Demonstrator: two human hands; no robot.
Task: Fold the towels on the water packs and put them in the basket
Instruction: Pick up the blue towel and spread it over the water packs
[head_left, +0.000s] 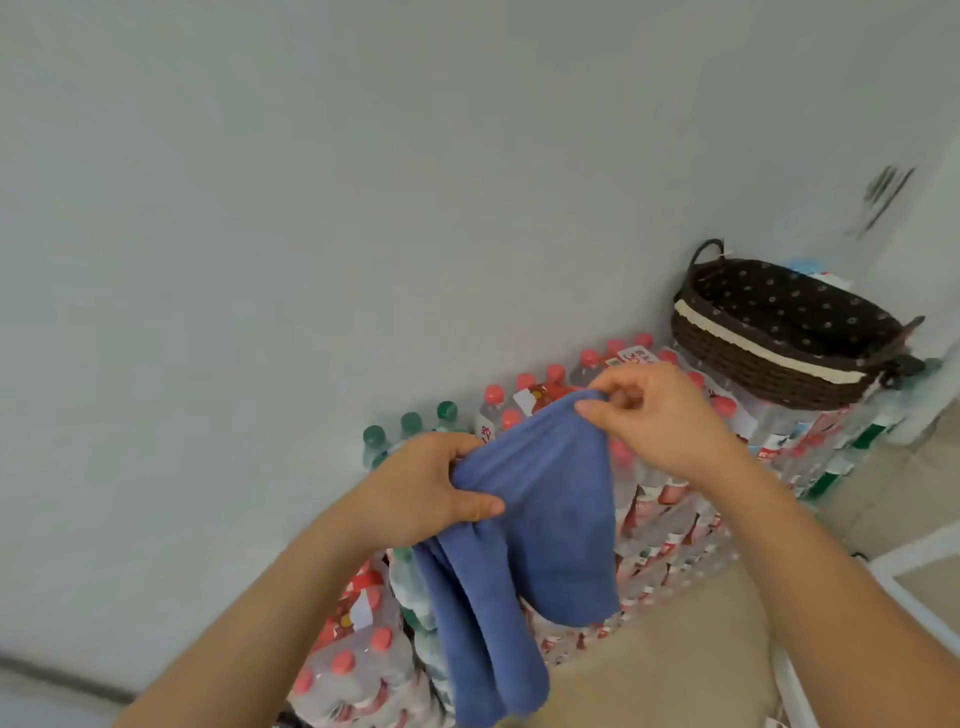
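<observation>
Two hands of yours hold one blue towel (550, 519) in the air over the water packs (670, 525). Nearest you, its lower end hangs in soft, thick folds. One long lobe drops toward the bottom edge, with a shorter, squarer flap beside it. The cloth looks plush and matte, like terry.

Your left hand (431, 488) grips the bunched upper left part of the towel, thumb laid across the front and fingers curled behind the fabric. Your right hand (660, 415) is higher and farther off. It pinches the top corner between thumb and forefinger, with the other fingers loosely curled. The top edge sags between the two grips.

Beneath and behind the towel, the water packs stand stacked in blocks of clear plastic bottles under glossy shrink wrap. Most bottles have red caps and red labels. A few green-capped bottles (410, 423) stand at the left end. Beige floor (649, 675) shows to the right of the stack.

Farther off, on the stack's far right end, sits the basket (753, 353). It is oval, of dark brown woven wicker, with a cream band round its side and a loop handle at its left end. Its dark lining is dotted with small pale motifs. A plain pale wall (311, 208) rises behind everything.
</observation>
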